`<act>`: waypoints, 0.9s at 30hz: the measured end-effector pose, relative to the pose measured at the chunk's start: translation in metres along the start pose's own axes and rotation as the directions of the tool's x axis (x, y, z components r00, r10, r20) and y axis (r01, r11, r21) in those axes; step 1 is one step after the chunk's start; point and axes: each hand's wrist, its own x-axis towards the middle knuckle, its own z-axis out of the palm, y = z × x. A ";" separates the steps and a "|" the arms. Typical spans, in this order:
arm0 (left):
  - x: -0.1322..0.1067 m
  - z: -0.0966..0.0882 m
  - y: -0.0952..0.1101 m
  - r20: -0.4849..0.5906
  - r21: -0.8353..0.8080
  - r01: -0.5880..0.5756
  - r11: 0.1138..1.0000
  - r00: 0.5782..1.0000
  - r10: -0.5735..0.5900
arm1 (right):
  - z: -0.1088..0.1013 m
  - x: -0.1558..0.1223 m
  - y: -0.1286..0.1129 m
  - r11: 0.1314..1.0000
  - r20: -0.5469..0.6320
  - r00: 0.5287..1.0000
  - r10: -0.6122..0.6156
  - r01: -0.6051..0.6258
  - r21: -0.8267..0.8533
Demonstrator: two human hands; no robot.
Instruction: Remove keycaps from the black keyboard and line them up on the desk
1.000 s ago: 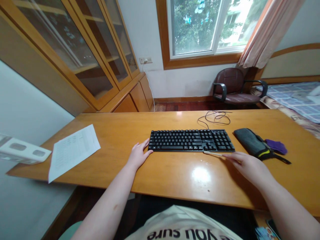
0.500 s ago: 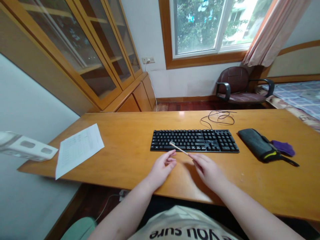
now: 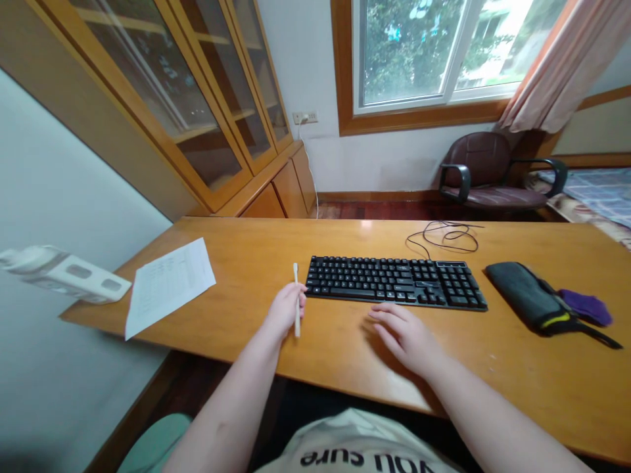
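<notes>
My left hand [image 3: 286, 307] is closed around a pale, slim toothbrush [image 3: 296, 322], which points away from me with its small head up at the far end. It is just left of the black keyboard [image 3: 394, 284], by the front left corner. My right hand [image 3: 401, 334] holds nothing. Its fingers are apart, and they hover over or rest on the table just in front of the keyboard; which of these I cannot tell.
On the wooden table [image 3: 246, 263], a printed paper sheet [image 3: 170, 286] and a white bottle-like object [image 3: 73, 272] are at left. A dark grey pouch [image 3: 522, 295] and a purple cloth [image 3: 586, 307] lie at right. The keyboard's coiled cable [image 3: 451, 236] lies behind it.
The toothbrush has passed from my right hand to my left, which has moved left and closed on it. My right hand has let go and its fingers have opened. The view has shifted slightly.
</notes>
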 end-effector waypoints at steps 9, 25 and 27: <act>0.067 -0.029 0.009 -0.036 0.467 -0.007 0.884 0.999 0.027 | 0.009 0.002 -0.004 0.998 0.248 0.968 0.035 -0.045 0.036; 0.071 -0.015 0.018 0.052 0.669 -0.105 0.735 0.994 0.095 | 0.023 0.005 0.017 0.942 0.095 0.965 0.246 -0.215 -0.256; 0.070 -0.014 0.019 0.052 0.667 -0.104 0.738 0.994 0.094 | 0.022 0.005 0.018 0.940 0.102 0.967 0.233 -0.197 -0.279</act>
